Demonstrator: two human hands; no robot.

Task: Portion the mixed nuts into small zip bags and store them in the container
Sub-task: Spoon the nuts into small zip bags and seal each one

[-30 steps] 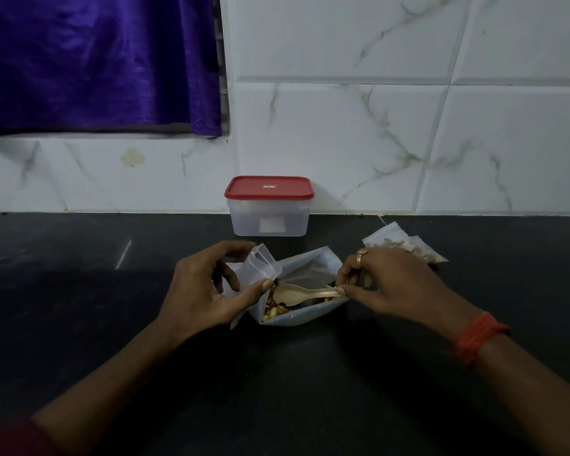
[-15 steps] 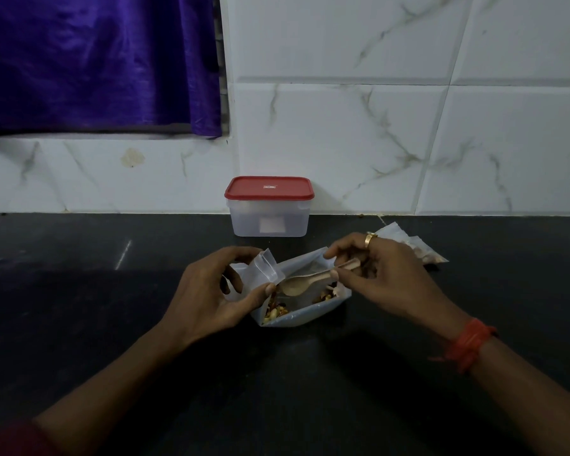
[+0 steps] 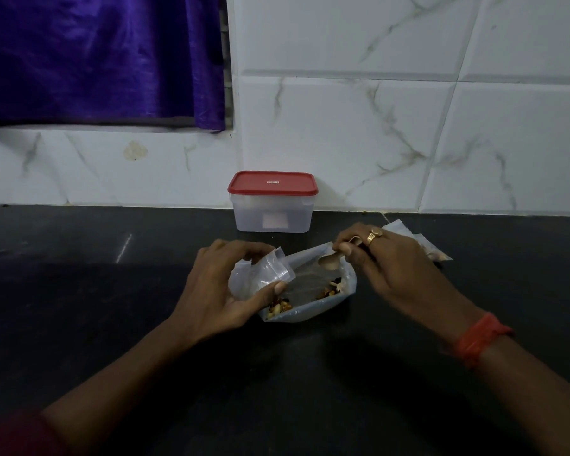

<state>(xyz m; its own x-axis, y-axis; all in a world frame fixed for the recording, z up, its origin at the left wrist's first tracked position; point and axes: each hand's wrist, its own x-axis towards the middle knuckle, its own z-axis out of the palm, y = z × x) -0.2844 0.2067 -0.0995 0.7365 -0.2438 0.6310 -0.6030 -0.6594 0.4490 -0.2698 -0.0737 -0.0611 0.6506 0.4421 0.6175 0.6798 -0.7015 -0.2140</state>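
A home kitchen — a dark stone surface (image 3: 79, 291) meets white marble-patterned wall tiles (image 3: 375, 126), a purple curtain (image 3: 96, 60) hangs above, and a red-lidded food container (image 3: 273, 202) stands by the wall.

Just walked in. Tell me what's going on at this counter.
A person is portioning nuts. The left hand grips a small clear zip bag over a large clear plastic bag of mixed nuts lying on the black counter. The right hand pinches a small pale spoon, its bowl above the large bag's open mouth. A translucent container with a red lid stands closed by the tiled wall. A second small bag lies behind the right hand.
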